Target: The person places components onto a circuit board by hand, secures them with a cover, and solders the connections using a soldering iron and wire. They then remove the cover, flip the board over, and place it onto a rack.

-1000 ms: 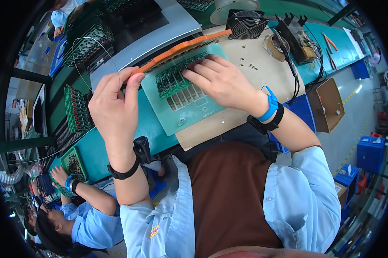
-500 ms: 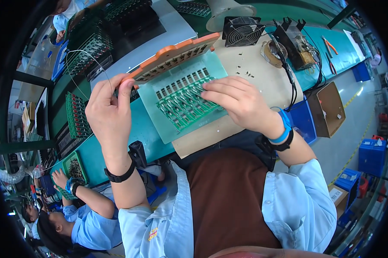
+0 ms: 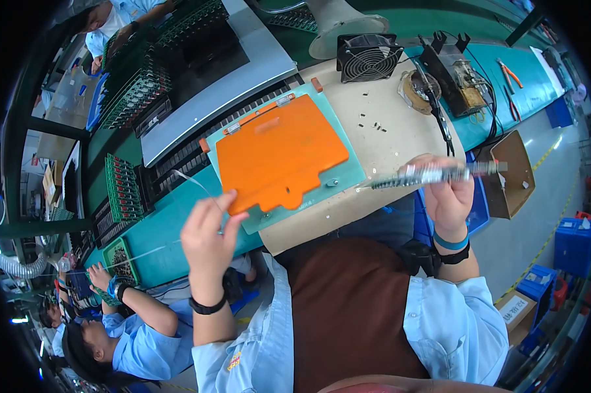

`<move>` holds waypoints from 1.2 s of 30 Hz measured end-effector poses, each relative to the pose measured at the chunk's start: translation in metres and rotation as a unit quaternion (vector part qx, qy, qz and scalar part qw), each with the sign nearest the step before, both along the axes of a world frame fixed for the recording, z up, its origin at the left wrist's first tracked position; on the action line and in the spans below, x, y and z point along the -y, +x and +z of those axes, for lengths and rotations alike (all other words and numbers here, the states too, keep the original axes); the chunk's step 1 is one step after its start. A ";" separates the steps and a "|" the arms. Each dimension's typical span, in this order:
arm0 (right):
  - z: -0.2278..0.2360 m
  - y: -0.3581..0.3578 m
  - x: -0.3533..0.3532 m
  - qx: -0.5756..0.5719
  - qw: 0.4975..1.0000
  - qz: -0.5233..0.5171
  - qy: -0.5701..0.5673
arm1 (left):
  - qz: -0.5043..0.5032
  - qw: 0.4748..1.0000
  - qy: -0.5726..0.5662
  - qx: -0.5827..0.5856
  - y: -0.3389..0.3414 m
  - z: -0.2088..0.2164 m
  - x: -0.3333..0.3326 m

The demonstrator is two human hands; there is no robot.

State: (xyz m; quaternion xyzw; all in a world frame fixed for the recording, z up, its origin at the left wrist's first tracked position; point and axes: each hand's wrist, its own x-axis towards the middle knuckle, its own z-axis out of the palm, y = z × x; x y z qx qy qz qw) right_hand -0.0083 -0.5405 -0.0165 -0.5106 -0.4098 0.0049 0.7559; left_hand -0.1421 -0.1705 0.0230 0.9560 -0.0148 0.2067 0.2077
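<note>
My right hand [image 3: 451, 196] grips a green circuit board panel [image 3: 420, 177], turned nearly edge-on and blurred, at the right of the tan mat. At the near left corner of an orange hinged lid [image 3: 279, 157] is my left hand [image 3: 209, 229], thumb and forefinger close to that corner. A thin silvery wire [image 3: 194, 179] runs into its curled fingers. The lid lies down over a pale green fixture base [image 3: 348, 167], hiding most of it.
Beyond the tan mat [image 3: 348, 98], dotted with small dark parts, stand a black fan [image 3: 370, 57] and a soldering pot [image 3: 421, 92]. Pliers [image 3: 510, 73] lie far right. Upright boards [image 3: 122, 187] line the conveyor. A co-worker [image 3: 135, 321] sits at left; cardboard box [image 3: 513, 180] at right.
The orange lid has swung down onto the fixture. My right hand has lifted the board panel out and moved it right. My left hand has come lower and nearer with the wire.
</note>
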 end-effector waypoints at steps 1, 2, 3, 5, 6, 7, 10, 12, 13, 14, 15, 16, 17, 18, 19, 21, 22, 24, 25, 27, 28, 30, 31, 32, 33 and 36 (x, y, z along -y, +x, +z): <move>0.000 -0.003 -0.005 -0.077 0.996 -0.039 0.018 | -0.004 1.000 0.000 -0.001 -0.003 -0.011 0.002; 0.000 -0.007 -0.012 -0.154 0.984 -0.079 0.035 | -0.001 1.000 0.013 -0.004 -0.005 -0.023 0.004; 0.000 -0.011 -0.018 -0.229 0.965 -0.119 0.052 | 0.001 1.000 0.026 -0.007 -0.007 -0.033 0.006; 0.001 -0.006 -0.031 -0.256 0.961 -0.096 0.041 | -0.010 0.999 0.034 -0.011 -0.009 -0.045 0.011; 0.002 0.000 -0.037 -0.281 0.957 -0.060 0.033 | -0.009 0.999 0.036 -0.014 -0.011 -0.046 0.011; 0.003 0.002 -0.042 -0.281 0.957 -0.067 0.034 | -0.009 0.999 0.039 -0.015 -0.011 -0.047 0.009; 0.002 0.007 -0.054 -0.335 0.941 0.020 0.030 | -0.023 0.999 0.043 -0.013 -0.011 -0.047 0.002; -0.001 0.007 -0.059 -0.337 0.940 0.047 0.032 | -0.048 0.998 0.043 -0.009 -0.010 -0.044 -0.001; -0.001 0.008 -0.062 -0.338 0.939 0.061 0.034 | -0.047 0.998 0.046 -0.009 -0.009 -0.041 0.001; -0.001 0.008 -0.068 -0.337 0.938 0.066 0.036 | -0.037 0.999 0.011 -0.020 -0.007 -0.033 0.006; -0.001 0.007 -0.073 -0.347 0.933 0.080 0.049 | -0.027 0.999 -0.024 -0.031 -0.004 -0.023 0.013; 0.001 0.004 -0.080 -0.356 0.927 0.098 0.061 | -0.014 0.997 -0.058 -0.042 -0.003 -0.012 0.019; 0.002 0.002 -0.085 -0.366 0.921 0.111 0.072 | -0.010 0.998 -0.056 -0.041 0.000 -0.003 0.027; 0.002 -0.001 -0.089 -0.365 0.921 0.115 0.073 | -0.014 0.991 -0.124 -0.048 0.005 0.008 0.037; 0.004 -0.002 -0.095 -0.365 0.918 0.138 0.073 | -0.016 0.980 -0.189 -0.051 0.010 0.017 0.045; 0.006 -0.005 -0.102 -0.365 0.910 0.183 0.071 | -0.013 0.967 -0.251 -0.050 0.019 0.023 0.046; 0.006 -0.004 -0.103 -0.362 0.910 0.189 0.073 | -0.009 0.970 -0.244 -0.021 0.023 0.022 0.043; 0.004 -0.002 -0.101 -0.329 0.931 0.158 0.011 | -0.003 0.973 -0.230 0.037 0.032 0.022 0.034; 0.003 0.000 -0.099 -0.312 0.939 0.141 -0.020 | 0.000 0.973 -0.226 0.041 0.038 0.030 0.030; -0.003 0.005 -0.093 -0.288 0.950 0.109 -0.052 | 0.015 0.990 -0.106 0.089 0.052 0.054 0.024; -0.006 0.007 -0.090 -0.265 0.958 0.074 -0.085 | 0.022 0.992 -0.046 0.111 0.061 0.063 0.019; -0.010 0.009 -0.084 -0.240 0.963 0.044 -0.117 | 0.032 0.991 0.009 0.132 0.079 0.081 0.009; -0.013 0.010 -0.080 -0.239 0.962 0.037 -0.131 | 0.037 0.986 0.059 0.151 0.093 0.083 0.001; -0.016 0.011 -0.079 -0.238 0.960 0.033 -0.141 | 0.038 0.986 0.061 0.152 0.107 0.085 -0.007; -0.019 0.013 -0.076 -0.237 0.959 0.028 -0.152 | 0.044 0.979 0.099 0.174 0.124 0.086 -0.016; -0.025 0.015 -0.069 -0.263 0.953 0.033 -0.149 | 0.078 0.962 0.171 0.199 0.170 0.086 -0.047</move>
